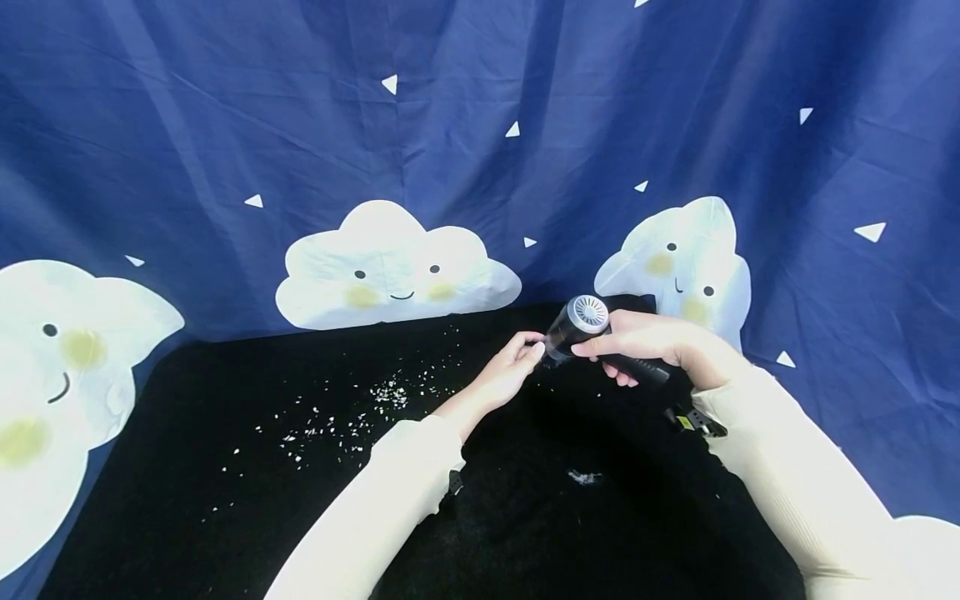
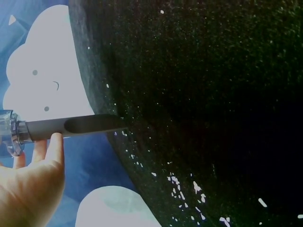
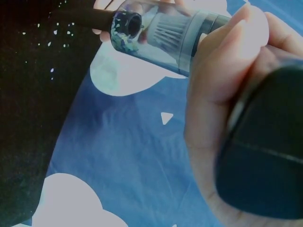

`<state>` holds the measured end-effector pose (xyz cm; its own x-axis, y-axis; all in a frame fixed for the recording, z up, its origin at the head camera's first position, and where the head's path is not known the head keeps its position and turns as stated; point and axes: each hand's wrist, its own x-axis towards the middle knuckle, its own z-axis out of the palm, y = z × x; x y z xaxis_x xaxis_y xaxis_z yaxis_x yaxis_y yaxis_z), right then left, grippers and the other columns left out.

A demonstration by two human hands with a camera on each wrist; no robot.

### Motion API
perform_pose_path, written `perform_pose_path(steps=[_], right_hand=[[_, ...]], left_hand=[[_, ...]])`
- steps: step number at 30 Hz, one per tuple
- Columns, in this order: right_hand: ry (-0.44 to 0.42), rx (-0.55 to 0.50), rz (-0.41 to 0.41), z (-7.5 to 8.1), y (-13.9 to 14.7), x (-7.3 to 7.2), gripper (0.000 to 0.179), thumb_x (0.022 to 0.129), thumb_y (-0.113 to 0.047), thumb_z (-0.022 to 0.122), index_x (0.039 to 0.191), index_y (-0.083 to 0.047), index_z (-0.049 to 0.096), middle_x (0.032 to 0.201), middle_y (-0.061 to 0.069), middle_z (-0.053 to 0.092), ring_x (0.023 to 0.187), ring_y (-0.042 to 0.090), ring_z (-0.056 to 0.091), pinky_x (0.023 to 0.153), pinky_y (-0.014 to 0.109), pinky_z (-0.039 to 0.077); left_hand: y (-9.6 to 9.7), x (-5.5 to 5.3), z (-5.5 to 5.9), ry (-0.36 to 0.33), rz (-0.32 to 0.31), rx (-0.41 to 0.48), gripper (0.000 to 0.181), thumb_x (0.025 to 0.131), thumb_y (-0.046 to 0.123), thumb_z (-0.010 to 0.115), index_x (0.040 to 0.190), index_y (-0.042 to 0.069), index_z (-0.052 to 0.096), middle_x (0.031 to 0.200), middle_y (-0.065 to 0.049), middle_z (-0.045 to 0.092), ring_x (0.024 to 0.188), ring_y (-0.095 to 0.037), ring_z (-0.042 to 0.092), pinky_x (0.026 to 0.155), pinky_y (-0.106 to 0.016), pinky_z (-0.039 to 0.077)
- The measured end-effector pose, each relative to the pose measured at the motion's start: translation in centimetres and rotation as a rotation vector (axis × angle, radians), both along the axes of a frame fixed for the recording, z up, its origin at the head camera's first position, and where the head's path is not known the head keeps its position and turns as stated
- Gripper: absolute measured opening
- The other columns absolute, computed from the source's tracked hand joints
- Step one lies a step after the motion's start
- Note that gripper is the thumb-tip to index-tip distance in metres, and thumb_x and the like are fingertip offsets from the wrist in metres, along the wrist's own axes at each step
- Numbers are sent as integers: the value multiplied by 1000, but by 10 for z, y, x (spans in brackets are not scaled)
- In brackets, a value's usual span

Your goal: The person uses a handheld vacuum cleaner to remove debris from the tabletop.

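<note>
My right hand (image 1: 637, 342) grips the dark handle of a handheld vacuum cleaner (image 1: 567, 333), its round silver vent facing up towards me. In the right wrist view the clear dust cup (image 3: 156, 35) shows a pleated filter and small pale scraps inside. A long slant-cut nozzle (image 2: 78, 125) runs from the cup, its tip over the black surface. My left hand (image 1: 506, 375) holds the nozzle near the cup; its fingertips (image 2: 56, 142) touch the nozzle from one side in the left wrist view, where the thumb is hidden. Small white scraps (image 1: 390, 394) lie scattered near the left hand.
A black cloth-like surface (image 1: 510, 517) lies under both arms. A whitish wisp (image 1: 585, 477) rests on it at front right. Behind hangs a blue curtain (image 1: 450, 150) with clouds and triangles. A small dark item with a yellow-green patch (image 1: 693, 421) is by the right sleeve.
</note>
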<state>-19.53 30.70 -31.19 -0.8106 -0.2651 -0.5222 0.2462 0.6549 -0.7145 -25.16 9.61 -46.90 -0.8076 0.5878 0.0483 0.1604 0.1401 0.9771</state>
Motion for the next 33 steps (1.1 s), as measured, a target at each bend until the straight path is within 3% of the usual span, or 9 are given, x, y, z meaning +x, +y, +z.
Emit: perform_pose_path(steps=[10, 19, 25, 33], right_hand=[[5, 11, 16, 4, -1, 1, 36, 94, -32, 70, 97, 1, 58, 67, 11, 58, 53, 20, 59, 55, 35, 54], [10, 26, 24, 6, -3, 2, 34, 94, -30, 71, 98, 0, 57, 65, 10, 58, 52, 19, 58, 54, 34, 54], [10, 24, 21, 6, -1, 3, 36, 94, -31, 71, 98, 1, 57, 64, 10, 57, 52, 19, 58, 53, 32, 53], [0, 43, 14, 10, 3, 6, 34, 94, -31, 71, 100, 0, 58, 64, 9, 57, 50, 18, 57, 51, 32, 52]], left_hand=[[2, 3, 1, 7, 0, 0, 39, 108, 39, 42, 139, 16, 49, 128, -11, 66, 121, -33, 59, 101, -42, 45], [8, 5, -2, -6, 39, 61, 34, 108, 35, 43, 134, 15, 52, 123, -12, 67, 115, -22, 61, 100, -39, 48], [12, 5, -4, -8, 25, 77, 34, 109, 33, 42, 134, 12, 51, 125, -15, 66, 119, -28, 60, 100, -41, 48], [19, 7, -2, -21, 7, 77, 36, 109, 34, 42, 135, 12, 50, 128, -15, 65, 119, -23, 61, 100, -38, 48]])
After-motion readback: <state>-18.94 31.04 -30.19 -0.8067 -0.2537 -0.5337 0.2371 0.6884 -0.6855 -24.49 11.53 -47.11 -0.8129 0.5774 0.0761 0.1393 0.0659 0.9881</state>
